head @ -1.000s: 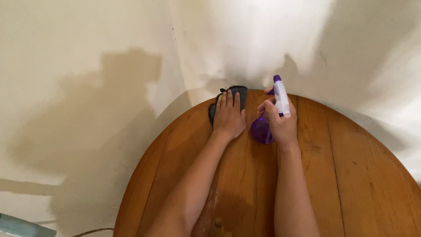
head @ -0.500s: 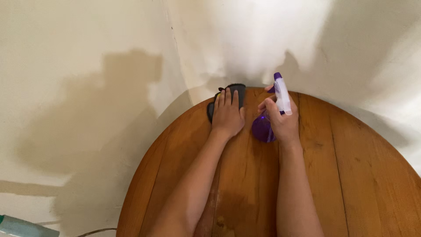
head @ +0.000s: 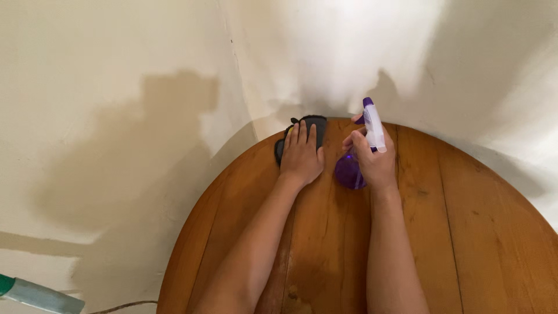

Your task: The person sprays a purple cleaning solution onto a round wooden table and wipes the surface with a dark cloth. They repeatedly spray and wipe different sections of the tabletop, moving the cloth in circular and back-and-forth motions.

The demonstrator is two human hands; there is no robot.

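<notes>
A round wooden tabletop [head: 465,232] filled the lower right of the frame, its planks running away from the camera and its far edge set close to a cream wall [head: 116,87]. Both bare forearms were stretched up from the bottom edge toward the upper middle of the picture. The left hand [head: 302,156] was laid flat, palm down, on a dark cloth [head: 317,122] near the far rim of the tabletop; its fingers [head: 303,134] were spread out straight, pressed on the fabric rather than closed around it, and only the far and left edges of the cloth were left showing beyond the fingertips. Just to the right of it, with a narrow strip of bare wood between the two, the right hand [head: 375,163] was wrapped around a spray bottle [head: 349,172] with a purple body. The bottle's base was seen at or just above the wood, and whether it touched could not be told. Its white head [head: 373,129] with a purple nozzle was pointed toward the wall, and the fingers [head: 356,141] of that hand were curled tightly over the neck and the front of the head, so the trigger was hidden. Soft shadows were cast on the wall at the left and behind the hands. At the lower left corner a pale grey-green pole [head: 35,295] was seen lying at a slant, and a thin cord [head: 125,304] was visible close beside it, low in the frame.
</notes>
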